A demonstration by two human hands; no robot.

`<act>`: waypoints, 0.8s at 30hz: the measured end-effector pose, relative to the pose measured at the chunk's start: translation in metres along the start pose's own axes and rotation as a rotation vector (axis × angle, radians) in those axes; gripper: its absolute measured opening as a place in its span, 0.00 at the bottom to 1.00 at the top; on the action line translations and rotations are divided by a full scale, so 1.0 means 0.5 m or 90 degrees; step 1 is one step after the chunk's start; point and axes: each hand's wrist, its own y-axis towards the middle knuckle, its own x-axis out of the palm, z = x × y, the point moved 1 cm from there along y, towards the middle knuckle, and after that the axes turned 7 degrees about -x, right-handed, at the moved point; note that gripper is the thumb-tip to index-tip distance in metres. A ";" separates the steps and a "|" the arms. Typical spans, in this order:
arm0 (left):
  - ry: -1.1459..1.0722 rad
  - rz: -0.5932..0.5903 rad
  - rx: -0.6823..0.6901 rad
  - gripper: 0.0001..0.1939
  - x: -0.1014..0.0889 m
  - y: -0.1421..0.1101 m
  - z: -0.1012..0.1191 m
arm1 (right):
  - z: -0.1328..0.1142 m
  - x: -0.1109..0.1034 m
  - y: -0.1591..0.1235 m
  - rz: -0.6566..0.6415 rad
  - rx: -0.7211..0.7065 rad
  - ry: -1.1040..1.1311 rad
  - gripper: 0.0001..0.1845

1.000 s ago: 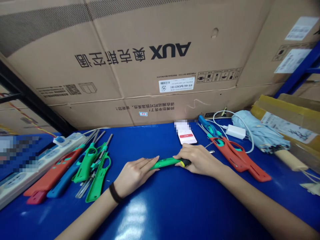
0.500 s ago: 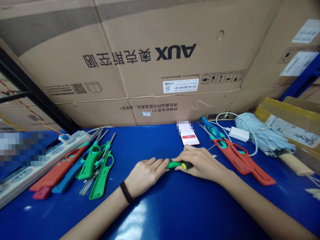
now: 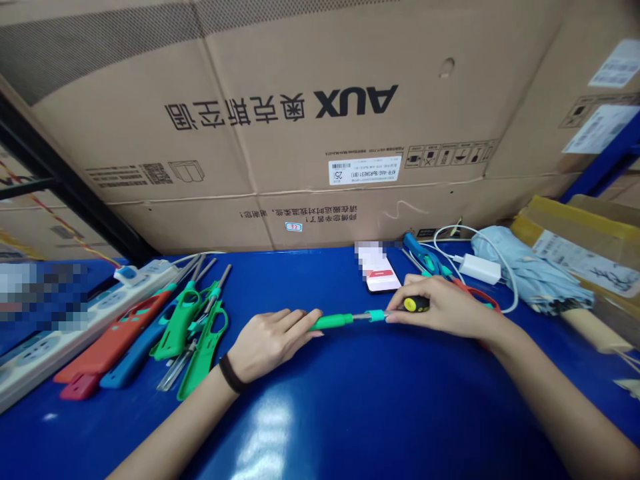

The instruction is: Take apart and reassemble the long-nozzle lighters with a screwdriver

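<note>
My left hand [image 3: 280, 341], a dark band on its wrist, is closed around a green lighter handle [image 3: 334, 322]. A metal tube [image 3: 360, 317] with a teal collar [image 3: 375, 315] reaches from the handle's right end to my right hand [image 3: 445, 303]. The fingertips of that hand pinch the tube just past the collar. Also in its grip is a screwdriver [image 3: 416, 305] with a black and yellow handle, its shaft mostly hidden. Both hands are above the blue table [image 3: 350, 400].
Left lie orange [image 3: 117, 333], blue and green [image 3: 200, 360] lighters beside a white power strip [image 3: 95, 313]. Beyond my right hand are a phone [image 3: 381, 273], more lighters, a white charger [image 3: 480, 268] and a folded light-blue umbrella [image 3: 525, 267]. A large cardboard box [image 3: 280, 153] stands behind.
My hands have moved apart, left hand leftward and right hand rightward. The metal tube and teal collar now show between them. The screwdriver has moved right with my right hand.
</note>
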 end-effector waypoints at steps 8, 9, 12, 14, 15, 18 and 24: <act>0.011 0.018 0.024 0.12 -0.002 0.000 0.015 | -0.025 0.029 0.006 -0.011 -0.039 -0.044 0.12; 0.010 0.024 0.028 0.12 -0.002 0.000 0.018 | -0.030 0.034 0.007 -0.011 -0.049 -0.044 0.12; 0.010 0.037 0.034 0.12 -0.003 0.000 0.027 | -0.042 0.048 0.010 0.001 -0.073 -0.043 0.10; 0.013 0.041 0.032 0.11 -0.005 0.000 0.031 | -0.045 0.055 0.011 0.013 -0.083 -0.043 0.09; 0.014 0.042 0.033 0.11 -0.005 -0.001 0.033 | -0.045 0.057 0.011 0.015 -0.086 -0.039 0.09; 0.014 0.046 0.037 0.12 -0.007 -0.003 0.037 | -0.047 0.061 0.011 0.000 -0.091 -0.010 0.09; -0.008 0.067 0.029 0.11 -0.005 -0.007 0.043 | -0.055 0.058 0.010 -0.003 -0.096 0.015 0.09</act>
